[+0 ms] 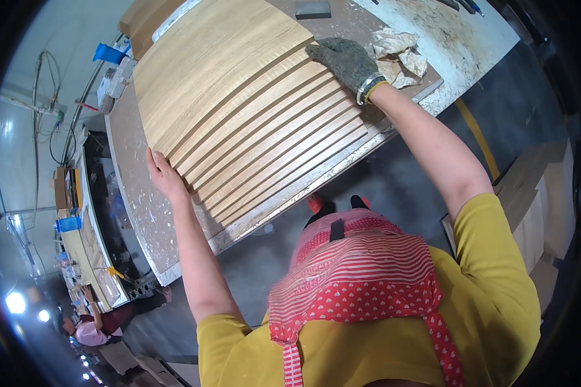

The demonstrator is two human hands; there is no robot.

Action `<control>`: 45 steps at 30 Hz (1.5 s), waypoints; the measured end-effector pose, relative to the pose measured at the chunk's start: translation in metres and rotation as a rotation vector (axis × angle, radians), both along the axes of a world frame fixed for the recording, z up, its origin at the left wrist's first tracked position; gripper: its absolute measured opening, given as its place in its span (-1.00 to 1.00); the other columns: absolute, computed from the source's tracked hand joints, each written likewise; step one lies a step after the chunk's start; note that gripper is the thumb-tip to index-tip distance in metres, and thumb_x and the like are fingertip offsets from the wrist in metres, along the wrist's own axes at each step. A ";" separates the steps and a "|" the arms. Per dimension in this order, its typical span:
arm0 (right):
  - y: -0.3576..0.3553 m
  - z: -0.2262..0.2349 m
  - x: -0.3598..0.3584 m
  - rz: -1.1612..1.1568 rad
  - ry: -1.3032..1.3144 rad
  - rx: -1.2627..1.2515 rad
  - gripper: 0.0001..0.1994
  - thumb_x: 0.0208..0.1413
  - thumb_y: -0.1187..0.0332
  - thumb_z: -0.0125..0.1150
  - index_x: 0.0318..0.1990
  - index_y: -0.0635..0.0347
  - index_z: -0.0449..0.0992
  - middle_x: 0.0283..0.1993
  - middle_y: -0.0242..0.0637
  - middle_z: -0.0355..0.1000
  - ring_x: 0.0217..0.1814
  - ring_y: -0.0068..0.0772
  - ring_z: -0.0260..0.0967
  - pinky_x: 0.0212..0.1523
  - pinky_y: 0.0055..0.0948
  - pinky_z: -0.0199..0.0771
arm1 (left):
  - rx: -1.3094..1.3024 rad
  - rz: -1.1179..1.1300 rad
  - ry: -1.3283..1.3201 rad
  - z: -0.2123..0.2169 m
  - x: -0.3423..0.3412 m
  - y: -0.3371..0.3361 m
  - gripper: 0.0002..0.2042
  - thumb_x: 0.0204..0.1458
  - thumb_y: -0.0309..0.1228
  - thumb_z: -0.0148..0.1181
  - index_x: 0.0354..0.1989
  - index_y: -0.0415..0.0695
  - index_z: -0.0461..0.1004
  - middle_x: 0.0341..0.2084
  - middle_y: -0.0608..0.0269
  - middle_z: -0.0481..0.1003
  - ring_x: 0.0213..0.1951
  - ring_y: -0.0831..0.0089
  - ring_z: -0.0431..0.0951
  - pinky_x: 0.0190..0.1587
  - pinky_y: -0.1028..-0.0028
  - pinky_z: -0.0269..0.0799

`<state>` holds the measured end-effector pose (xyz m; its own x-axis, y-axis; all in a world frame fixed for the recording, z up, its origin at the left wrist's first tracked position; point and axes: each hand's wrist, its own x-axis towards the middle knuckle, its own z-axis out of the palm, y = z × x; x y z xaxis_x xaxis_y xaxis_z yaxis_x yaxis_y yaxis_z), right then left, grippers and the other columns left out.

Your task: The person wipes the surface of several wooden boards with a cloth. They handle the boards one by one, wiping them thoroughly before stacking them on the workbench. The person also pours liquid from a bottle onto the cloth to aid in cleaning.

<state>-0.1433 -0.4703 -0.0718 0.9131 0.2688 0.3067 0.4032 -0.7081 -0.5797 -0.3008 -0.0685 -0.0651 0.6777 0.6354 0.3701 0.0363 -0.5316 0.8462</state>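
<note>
A stack of light wood-grain panels (226,71) lies fanned out in steps, their long near edges showing one below another. My bare left hand (166,174) grips the stack's left end, thumb and fingers at the edge of an upper panel. At the right end, my right hand (347,61) wears a dark grey work glove and holds the far right corner of an upper panel. Its fingertips rest on the top surface. The fingers under the panels are hidden from sight at both ends.
The panels rest on a paint-spattered worktable (155,238). Crumpled paper (399,55) lies right of my gloved hand, and a dark grey block (312,9) sits beyond the stack. Cardboard (529,213) leans at the right. Another person (91,329) works at a bench far left.
</note>
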 end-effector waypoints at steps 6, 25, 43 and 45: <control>-0.027 -0.009 -0.025 0.218 -0.020 0.062 -0.65 0.23 0.12 -0.02 0.07 0.01 0.47 0.18 -0.13 0.33 0.18 -0.09 0.28 0.19 -0.32 0.28 | -0.050 -0.025 0.044 0.002 -0.006 0.008 -0.50 0.28 -0.15 -0.17 0.23 -0.30 0.18 0.07 0.00 0.35 0.06 0.32 0.34 0.16 0.41 0.18; -0.030 -0.018 -0.038 0.092 0.298 0.237 -0.41 0.06 0.03 0.22 0.16 0.22 0.37 0.12 -0.02 0.36 0.14 -0.10 0.33 0.17 -0.33 0.28 | -0.462 -0.143 0.274 -0.018 -0.069 -0.014 -0.55 0.25 -0.30 -0.06 0.28 -0.18 0.14 -0.08 0.26 0.36 -0.12 0.52 0.37 -0.01 0.48 0.32; -0.042 -0.050 -0.041 0.281 -0.198 -0.032 -0.73 0.08 0.25 0.16 -0.05 -0.06 0.55 0.13 -0.12 0.37 0.11 -0.03 0.32 0.12 -0.19 0.34 | -0.415 -0.213 0.331 -0.027 -0.085 -0.007 -0.65 0.13 -0.42 0.11 0.08 -0.23 0.30 -0.15 0.21 0.46 -0.13 0.49 0.39 -0.04 0.48 0.28; -0.040 -0.052 -0.041 0.278 -0.366 -0.176 -0.76 0.09 0.27 0.13 -0.07 -0.08 0.56 0.12 -0.12 0.38 0.13 -0.01 0.31 0.13 -0.19 0.33 | -0.338 -0.177 0.391 -0.023 -0.085 -0.010 -0.72 0.15 -0.40 0.07 0.01 -0.21 0.33 -0.26 0.30 0.46 -0.23 0.54 0.38 -0.18 0.50 0.31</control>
